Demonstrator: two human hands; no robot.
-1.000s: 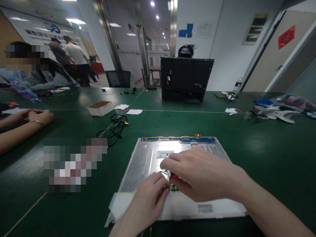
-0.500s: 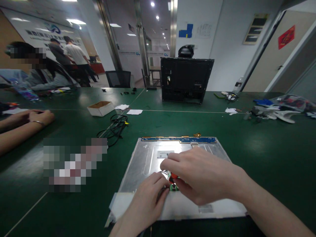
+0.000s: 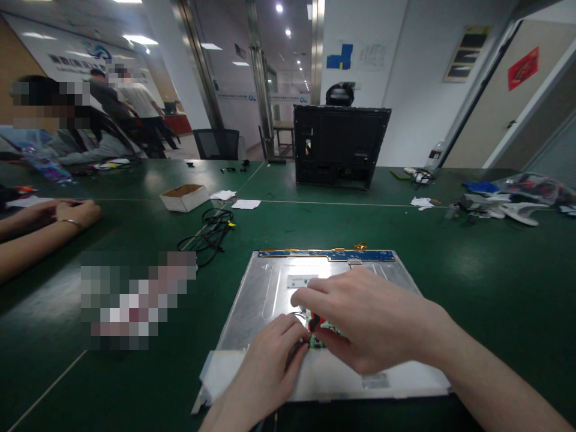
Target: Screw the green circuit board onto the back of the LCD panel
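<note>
A flat metal-backed display panel (image 3: 252, 306) lies on the green table before me, with a long blue circuit strip (image 3: 297, 255) along its far edge. On its middle is a small green circuit board (image 3: 317, 343), mostly covered by my hands. My right hand (image 3: 369, 321) is closed round a red-and-black screwdriver handle (image 3: 316, 321) above this board; the tool's tip is hidden. At the board's left edge, the thumb and fingers of my left hand (image 3: 276, 351) are pinched together. What they grip is hidden. A thin wire shows near the left fingertips.
Beyond the panel stands a black monitor housing (image 3: 339, 147). Tangled black cables (image 3: 209, 234) and an open white box (image 3: 184, 198) lie to the left. Another person's hands (image 3: 74, 216) rest at the far left. Parts and plastic bags (image 3: 526, 189) sit at the right.
The red-and-black handle has turned slightly within my right fingers, showing more black and more of the green board beside it. My left hand stays in place.
</note>
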